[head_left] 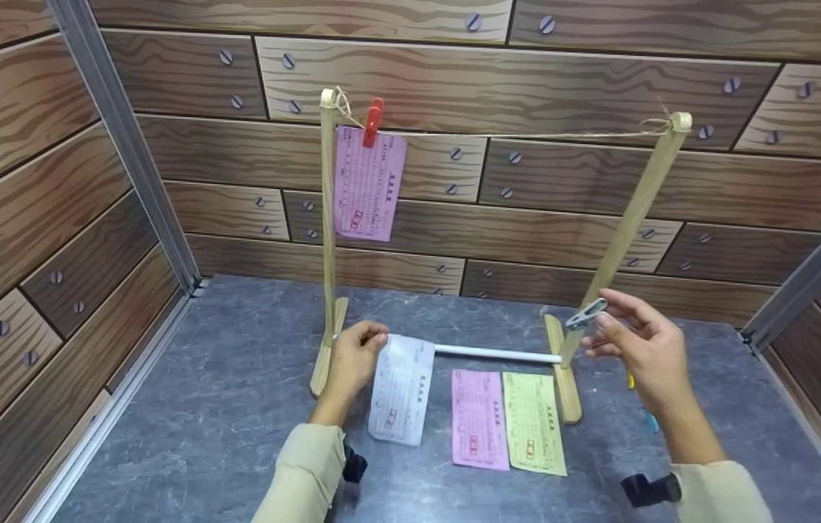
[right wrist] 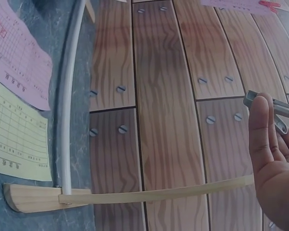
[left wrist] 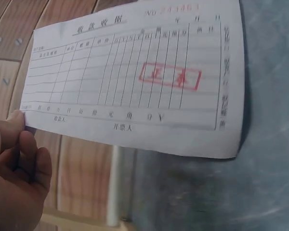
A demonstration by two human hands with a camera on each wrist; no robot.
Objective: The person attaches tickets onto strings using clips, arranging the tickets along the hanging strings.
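Note:
My left hand [head_left: 358, 356] pinches a white receipt slip [head_left: 403, 392] by its upper corner. In the left wrist view the slip [left wrist: 130, 82] shows a printed grid and a red stamp, with thumb and fingertips at one corner. My right hand [head_left: 646, 345] holds a grey clothespin [head_left: 586, 314] between thumb and fingers, in front of the rack's right post. The clothespin [right wrist: 274, 108] also shows in the right wrist view. On the twine line [head_left: 498, 136] a red clothespin [head_left: 373, 122] grips a pink slip [head_left: 369, 185] near the left post.
The wooden rack has a left post [head_left: 328, 218], a right post [head_left: 636, 211] and a white crossbar [head_left: 498, 354]. A pink slip [head_left: 479, 421] and a yellow-green slip [head_left: 534, 425] lie side by side on the grey tabletop [head_left: 185, 436]. Small yellow [head_left: 630, 379] and blue [head_left: 652, 421] objects lie partly behind my right hand.

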